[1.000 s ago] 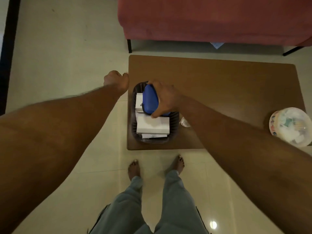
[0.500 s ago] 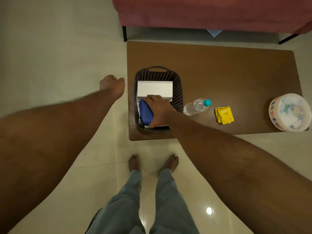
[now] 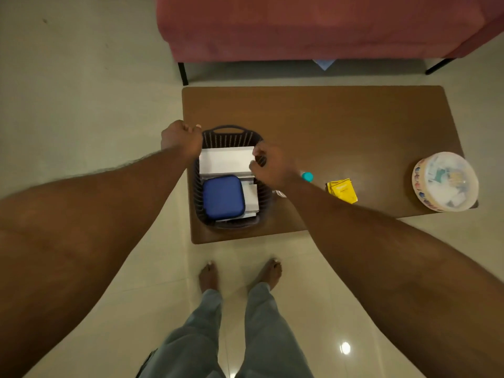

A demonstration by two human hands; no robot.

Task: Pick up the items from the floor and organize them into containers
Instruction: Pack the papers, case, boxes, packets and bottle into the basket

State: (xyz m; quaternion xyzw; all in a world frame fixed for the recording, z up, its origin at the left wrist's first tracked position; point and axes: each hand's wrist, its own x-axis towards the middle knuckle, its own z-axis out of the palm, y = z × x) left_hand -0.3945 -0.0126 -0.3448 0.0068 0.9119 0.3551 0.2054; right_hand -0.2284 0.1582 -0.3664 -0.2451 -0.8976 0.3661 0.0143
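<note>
One dark slatted basket (image 3: pixel 197 186) sits at the near left corner of the brown tabletop (image 3: pixel 341 126). Inside it: one blue zip case (image 3: pixel 223 197) lying flat at the near end, one white box (image 3: pixel 226 160) at the far end, and at least two more white boxes or sheets (image 3: pixel 251 197) under and beside the case, exact count unclear. One bottle with a teal cap (image 3: pixel 307 176) lies right of the basket, mostly hidden by the right forearm. One yellow packet (image 3: pixel 342 190) is right of that, and one round lidded tub (image 3: pixel 445 181) at the tabletop's right end. Left hand (image 3: pixel 180 137) is curled into a loose fist at the basket's far left rim; whether it grips the rim cannot be told. Right hand (image 3: pixel 270 166) has fingers bent, grip nearly closed, touching the right edge of the far white box, possibly pinching it. Two bare feet (image 3: pixel 208 276) on the tile floor (image 3: pixel 81 91), a red sofa (image 3: pixel 313 25) beyond the tabletop.
</note>
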